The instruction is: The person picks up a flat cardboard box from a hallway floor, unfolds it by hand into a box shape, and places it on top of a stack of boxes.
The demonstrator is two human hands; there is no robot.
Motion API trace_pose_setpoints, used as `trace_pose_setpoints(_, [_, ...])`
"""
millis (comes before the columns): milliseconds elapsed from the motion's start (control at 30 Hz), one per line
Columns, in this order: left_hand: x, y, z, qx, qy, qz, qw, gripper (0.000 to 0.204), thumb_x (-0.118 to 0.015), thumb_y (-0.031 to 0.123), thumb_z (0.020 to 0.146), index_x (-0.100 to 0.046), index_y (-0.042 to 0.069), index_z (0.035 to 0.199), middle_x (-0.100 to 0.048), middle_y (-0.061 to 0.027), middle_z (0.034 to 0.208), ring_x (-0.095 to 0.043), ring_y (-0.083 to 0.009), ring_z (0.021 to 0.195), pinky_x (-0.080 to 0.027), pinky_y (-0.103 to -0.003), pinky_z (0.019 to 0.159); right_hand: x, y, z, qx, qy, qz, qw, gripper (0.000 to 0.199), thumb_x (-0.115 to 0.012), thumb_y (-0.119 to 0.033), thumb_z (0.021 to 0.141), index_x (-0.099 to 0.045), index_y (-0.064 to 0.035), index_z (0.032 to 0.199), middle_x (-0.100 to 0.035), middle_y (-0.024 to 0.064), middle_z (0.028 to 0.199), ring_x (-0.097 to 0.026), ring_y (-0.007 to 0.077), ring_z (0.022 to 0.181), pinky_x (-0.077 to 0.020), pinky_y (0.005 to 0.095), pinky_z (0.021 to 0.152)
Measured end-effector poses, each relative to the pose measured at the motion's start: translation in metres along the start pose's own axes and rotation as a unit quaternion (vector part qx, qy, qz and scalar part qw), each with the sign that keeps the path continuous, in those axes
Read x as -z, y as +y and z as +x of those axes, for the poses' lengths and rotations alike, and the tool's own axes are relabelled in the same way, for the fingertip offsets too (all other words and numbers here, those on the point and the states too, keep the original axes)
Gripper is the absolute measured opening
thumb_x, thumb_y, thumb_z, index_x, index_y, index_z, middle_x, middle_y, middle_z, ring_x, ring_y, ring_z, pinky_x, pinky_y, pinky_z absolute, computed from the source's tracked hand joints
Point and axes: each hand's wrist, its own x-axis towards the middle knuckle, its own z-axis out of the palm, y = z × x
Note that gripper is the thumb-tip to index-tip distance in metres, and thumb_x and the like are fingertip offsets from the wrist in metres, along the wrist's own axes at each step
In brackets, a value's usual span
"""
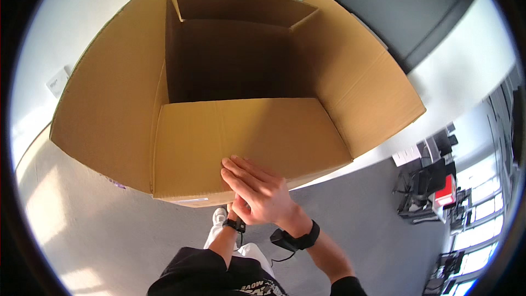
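A large brown cardboard box [252, 137] stands in front of me with its top flaps spread. The left flap [115, 87] leans outward, the right flap [378, 98] slants out to the right, and the near flap tilts toward me. The box's inside is in deep shadow. My right hand [260, 192] lies on the near flap's front edge, fingers stretched out flat on the cardboard and thumb lower down. Below it, my left hand [232, 214] is at the flap's edge, its fingers hidden behind the box edge and my right hand.
A white wall [71, 27] rises at the left. Behind the box on the right are a white surface [455, 71] and a dark grey panel [405, 11]. Farther right stand an office chair [427, 178] and a red box [446, 191]. Grey floor [350, 225] lies below.
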Motion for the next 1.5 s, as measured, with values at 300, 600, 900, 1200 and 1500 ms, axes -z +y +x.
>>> trace_pose_setpoints(300, [-0.099, 0.052, -0.027, -0.014, 0.001, 0.037, 0.999, 0.033, -0.047, 0.014, 0.094, -0.054, 0.005, 0.125, -0.063, -0.0068, 0.111, -0.059, -0.0191, 0.101, -0.048, -0.037, 0.098, -0.052, 0.07, -0.018, -0.087, -0.108, 0.053, 0.989, 0.045, -0.069, -0.008, 0.076, -0.061, -0.0028, 0.12, -0.06, 0.013, 0.129, -0.054, 0.0303, 0.124, -0.0388, 0.047, 0.108])
trace_pose_setpoints(600, [-0.125, 0.079, -0.116, 0.015, -0.039, 0.228, 0.973, 0.044, -0.057, 0.022, 0.097, -0.05, 0.002, 0.136, -0.058, -0.0151, 0.132, -0.057, -0.025, 0.12, -0.043, -0.038, 0.107, -0.067, 0.101, -0.023, -0.044, -0.116, 0.0, 0.992, 0.057, -0.073, -0.023, 0.081, -0.054, -0.0193, 0.134, -0.052, 0.0016, 0.138, -0.047, 0.0215, 0.13, -0.0307, 0.0493, 0.112])
trace_pose_setpoints(900, [-0.135, 0.204, -0.295, -0.138, 0.171, 0.478, 0.851, 0.039, -0.053, 0.024, 0.098, -0.057, 0.006, 0.133, -0.063, -0.0097, 0.127, -0.061, -0.0228, 0.115, -0.046, -0.036, 0.1, -0.06, 0.171, -0.026, 0.005, -0.121, 0.033, 0.992, 0.053, -0.073, -0.028, 0.082, -0.059, -0.0218, 0.133, -0.052, -0.0013, 0.14, -0.045, 0.0196, 0.13, -0.0203, 0.0503, 0.112])
trace_pose_setpoints(1200, [-0.129, 0.268, -0.334, -0.192, 0.206, 0.484, 0.829, 0.035, -0.05, 0.02, 0.098, -0.061, 0.003, 0.126, -0.066, -0.0091, 0.117, -0.063, -0.02, 0.103, -0.049, -0.033, 0.091, -0.036, 0.165, -0.019, -0.097, -0.203, 0.053, 0.973, 0.05, -0.075, -0.007, 0.075, -0.06, -0.0123, 0.123, -0.056, 0.0064, 0.129, -0.049, 0.0292, 0.124, -0.0234, 0.0539, 0.114])
trace_pose_setpoints(1500, [-0.204, 0.325, -0.316, -0.205, 0.157, 0.508, 0.822, 0.038, -0.05, 0.021, 0.098, -0.056, 0.003, 0.132, -0.064, -0.0108, 0.122, -0.061, -0.0214, 0.108, -0.048, -0.035, 0.092, -0.031, 0.13, -0.022, -0.21, -0.254, -0.048, 0.943, 0.079, -0.077, -0.018, 0.076, -0.039, -0.0202, 0.145, -0.028, 0.0102, 0.156, -0.019, 0.0314, 0.147, -0.0076, 0.0655, 0.115])
